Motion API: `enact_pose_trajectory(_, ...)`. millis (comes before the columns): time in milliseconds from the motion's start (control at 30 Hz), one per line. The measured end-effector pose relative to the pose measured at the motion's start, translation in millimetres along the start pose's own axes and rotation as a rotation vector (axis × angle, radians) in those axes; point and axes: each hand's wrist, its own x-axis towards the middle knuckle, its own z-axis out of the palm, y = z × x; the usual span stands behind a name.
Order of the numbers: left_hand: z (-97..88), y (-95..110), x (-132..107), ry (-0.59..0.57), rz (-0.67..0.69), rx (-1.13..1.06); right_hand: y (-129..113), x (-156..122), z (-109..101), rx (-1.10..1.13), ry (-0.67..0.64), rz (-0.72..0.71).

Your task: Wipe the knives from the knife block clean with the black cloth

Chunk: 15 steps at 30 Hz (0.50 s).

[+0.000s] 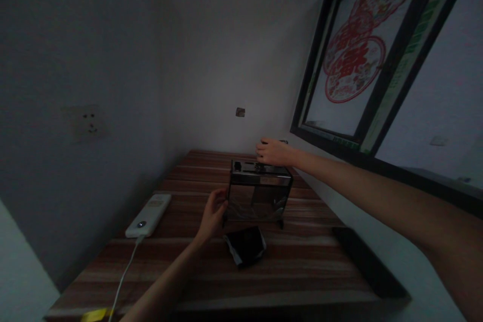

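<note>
My left hand [213, 214], fingers apart, sits at the nine o'clock side of the clear-sided box [260, 193]; my right hand [274, 152] curls at its twelve, grip unclear. It looks stiff, slick, breakable: I'd hold both ends.

Box [259, 198]: far side hidden; yellow item [94, 315] cut off by bottom edge.

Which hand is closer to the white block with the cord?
Left. The left hand is right of the white block, by the dark box's left side; the right hand is farther off, at the box's top.
</note>
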Motion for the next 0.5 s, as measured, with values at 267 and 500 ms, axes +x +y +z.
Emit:
enact_pose_trajectory(267,1.6,3.9,-0.7,0.017,-0.002,0.023,-4.7,1.4,-3.4,-0.026,-0.007,0.018)
enact_pose_trajectory(500,0.8,0.0,1.1,0.018,0.003,0.028,-9.7,1.8,-3.3,-0.020,0.008,0.059)
